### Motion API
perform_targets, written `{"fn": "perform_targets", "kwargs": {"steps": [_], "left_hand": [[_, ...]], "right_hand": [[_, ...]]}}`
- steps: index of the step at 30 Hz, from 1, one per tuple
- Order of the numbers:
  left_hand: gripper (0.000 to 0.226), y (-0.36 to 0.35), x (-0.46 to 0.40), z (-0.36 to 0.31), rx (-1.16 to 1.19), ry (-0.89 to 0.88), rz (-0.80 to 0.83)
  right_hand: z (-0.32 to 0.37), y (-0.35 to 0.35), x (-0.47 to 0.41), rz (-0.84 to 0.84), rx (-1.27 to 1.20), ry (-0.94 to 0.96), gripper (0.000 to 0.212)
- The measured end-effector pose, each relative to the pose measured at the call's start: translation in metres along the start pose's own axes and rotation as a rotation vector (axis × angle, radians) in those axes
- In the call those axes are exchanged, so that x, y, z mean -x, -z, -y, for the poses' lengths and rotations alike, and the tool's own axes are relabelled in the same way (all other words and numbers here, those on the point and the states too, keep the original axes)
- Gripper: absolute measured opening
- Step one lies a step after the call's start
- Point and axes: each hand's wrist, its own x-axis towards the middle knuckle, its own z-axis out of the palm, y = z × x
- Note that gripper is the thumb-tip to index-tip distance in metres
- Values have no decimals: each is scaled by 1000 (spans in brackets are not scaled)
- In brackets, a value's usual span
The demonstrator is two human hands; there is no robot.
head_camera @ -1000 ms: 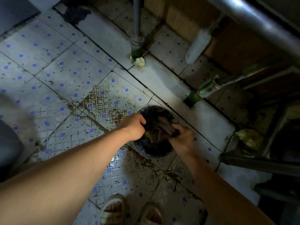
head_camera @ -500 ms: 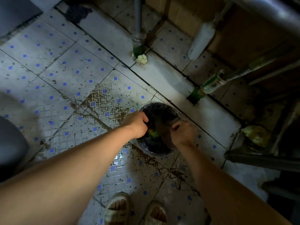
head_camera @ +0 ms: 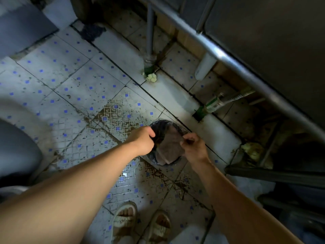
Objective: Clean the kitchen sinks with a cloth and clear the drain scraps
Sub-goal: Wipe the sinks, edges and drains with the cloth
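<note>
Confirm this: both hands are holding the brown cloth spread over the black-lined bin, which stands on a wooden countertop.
Not a countertop. The head view shows the black-lined bin standing on the stained tiled floor, just ahead of the person's sandalled feet. The rest holds: the left hand and right hand hold the brown cloth spread over it.

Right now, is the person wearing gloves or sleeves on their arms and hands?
No. Both arms are bare as far up as the picture shows, with no sleeves. The left hand and right hand have no gloves, and no rings, watch or bracelets show.
</note>
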Motion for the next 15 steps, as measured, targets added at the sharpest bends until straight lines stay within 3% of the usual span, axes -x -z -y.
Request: {"fn": "perform_targets", "kwargs": {"steps": [9,15], "left_hand": [[38,98,139,-60,-2,-15,-55],[32,174,223,-114,62,-91,-135]], "right_hand": [[123,63,127,45,-98,97,42],[213,110,207,131,-252,157,37]]}}
